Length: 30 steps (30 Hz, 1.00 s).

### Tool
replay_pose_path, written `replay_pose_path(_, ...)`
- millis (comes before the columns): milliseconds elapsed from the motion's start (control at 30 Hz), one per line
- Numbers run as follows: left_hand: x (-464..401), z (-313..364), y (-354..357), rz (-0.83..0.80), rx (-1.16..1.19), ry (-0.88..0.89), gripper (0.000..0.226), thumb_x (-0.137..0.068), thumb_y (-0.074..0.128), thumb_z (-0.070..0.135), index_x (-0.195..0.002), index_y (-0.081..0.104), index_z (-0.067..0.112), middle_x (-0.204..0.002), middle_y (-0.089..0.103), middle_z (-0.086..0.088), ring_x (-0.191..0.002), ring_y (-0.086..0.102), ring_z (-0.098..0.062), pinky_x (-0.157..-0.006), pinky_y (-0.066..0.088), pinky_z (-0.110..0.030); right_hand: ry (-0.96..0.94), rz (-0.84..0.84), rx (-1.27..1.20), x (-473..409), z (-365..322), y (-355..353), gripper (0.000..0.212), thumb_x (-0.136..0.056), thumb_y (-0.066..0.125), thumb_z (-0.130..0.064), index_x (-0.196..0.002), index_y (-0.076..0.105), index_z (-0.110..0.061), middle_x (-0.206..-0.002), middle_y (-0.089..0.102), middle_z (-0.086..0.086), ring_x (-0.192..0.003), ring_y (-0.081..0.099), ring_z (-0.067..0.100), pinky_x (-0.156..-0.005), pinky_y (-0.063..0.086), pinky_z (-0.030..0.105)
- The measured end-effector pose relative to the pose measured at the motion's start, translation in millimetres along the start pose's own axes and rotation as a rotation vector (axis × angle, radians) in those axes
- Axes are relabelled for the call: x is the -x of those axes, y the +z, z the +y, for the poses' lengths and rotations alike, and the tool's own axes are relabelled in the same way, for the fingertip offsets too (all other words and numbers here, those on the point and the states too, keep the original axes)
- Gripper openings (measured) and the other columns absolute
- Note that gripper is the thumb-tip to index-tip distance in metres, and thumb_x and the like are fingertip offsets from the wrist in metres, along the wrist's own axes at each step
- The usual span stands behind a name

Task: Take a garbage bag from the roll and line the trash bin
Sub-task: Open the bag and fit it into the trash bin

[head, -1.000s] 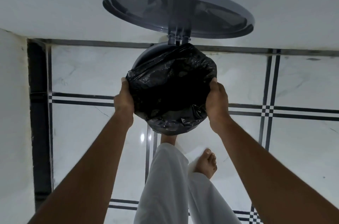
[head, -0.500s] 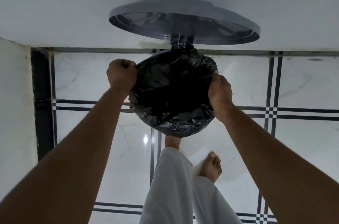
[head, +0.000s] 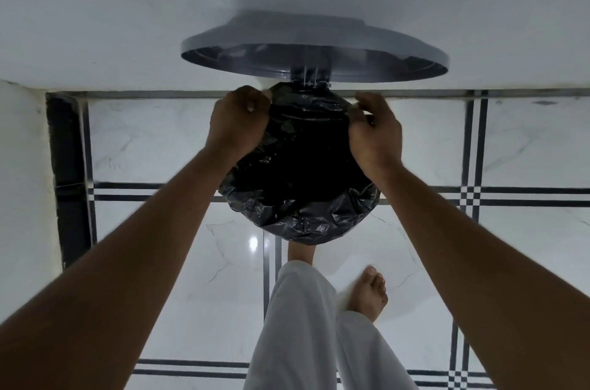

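From the head view, your left hand (head: pixel 238 121) and right hand (head: pixel 375 134) each have fingers curled tight on the garbage bag (head: pixel 300 172), pinching its edge at the far side of the trash bin (head: pixel 311 85), near the hinge, probably to fold it over the rim there. The lid (head: pixel 314 48) stands open, likely because your foot (head: pixel 301 254) looks to be on a pedal hidden under the bin.
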<state>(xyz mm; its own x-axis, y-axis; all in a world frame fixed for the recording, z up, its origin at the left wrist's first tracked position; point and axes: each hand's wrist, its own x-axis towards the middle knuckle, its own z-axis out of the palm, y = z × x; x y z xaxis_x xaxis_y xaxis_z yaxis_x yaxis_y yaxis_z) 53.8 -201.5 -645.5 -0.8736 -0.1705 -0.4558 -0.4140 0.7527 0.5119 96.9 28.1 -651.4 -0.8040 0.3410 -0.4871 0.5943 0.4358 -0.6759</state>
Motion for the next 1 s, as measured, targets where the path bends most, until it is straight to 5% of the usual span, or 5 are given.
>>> replay_pose_path(133,-18.9,3.9,11.8,-0.183,-0.062,-0.036,0.048,-0.112,0.048,0.049,-0.113,0.077,0.011,-0.115,0.077,-0.011,-0.112,0.068,-0.033,-0.088,0.045,-0.034,0.008,-0.116,0.129,-16.1,-10.4,20.9,0.024,-0.111,0.048,-0.044,-0.106,0.066,-0.029,-0.106,0.071,-0.002,-0.101,0.067,0.024,-0.093,0.053,0.039)
replay_pose_path(300,-47.6,3.1,21.4,-0.254,0.022,-0.145,0.052,-0.116,0.041,0.046,-0.106,0.074,0.007,-0.104,0.067,-0.012,-0.098,0.06,-0.028,-0.083,0.037,-0.03,0.077,-0.108,0.3,-28.9,-20.0,26.9,0.048,-0.115,0.035,-0.054,-0.127,0.069,-0.023,-0.138,0.069,0.01,-0.137,0.055,0.037,-0.113,0.037,0.053)
replay_pose_path(500,-44.6,-6.8,24.5,-0.258,-0.045,-0.168,0.048,-0.116,0.04,0.038,-0.142,0.065,0.006,-0.149,0.063,-0.026,-0.132,0.06,-0.042,-0.099,0.046,-0.042,0.015,-0.076,0.394,-33.1,-2.1,23.5,0.049,-0.114,0.038,-0.045,-0.105,0.072,-0.011,-0.116,0.077,0.02,-0.111,0.069,0.046,-0.083,0.042,0.039)
replay_pose_path(733,-49.1,-22.5,14.7,-0.378,-0.02,-0.243,0.041,-0.113,0.044,0.024,-0.138,0.07,0.004,-0.138,0.071,-0.022,-0.127,0.069,-0.042,-0.109,0.054,-0.046,0.014,-0.065,0.394,-42.2,-1.1,14.9,0.066,-0.116,0.026,-0.059,-0.095,0.067,-0.012,-0.094,0.065,0.007,-0.094,0.062,0.032,-0.083,0.04,0.04)
replay_pose_path(1000,51.6,-46.4,16.3,0.289,0.228,-0.522,0.057,-0.1,0.05,0.059,-0.112,0.072,0.008,-0.116,0.075,-0.013,-0.117,0.067,-0.036,-0.092,0.05,-0.042,0.321,0.274,0.092,36.1,20.1,5.1,0.053,-0.113,0.048,-0.052,-0.141,0.06,-0.009,-0.148,0.054,0.017,-0.141,0.046,0.039,-0.113,0.04,0.049)
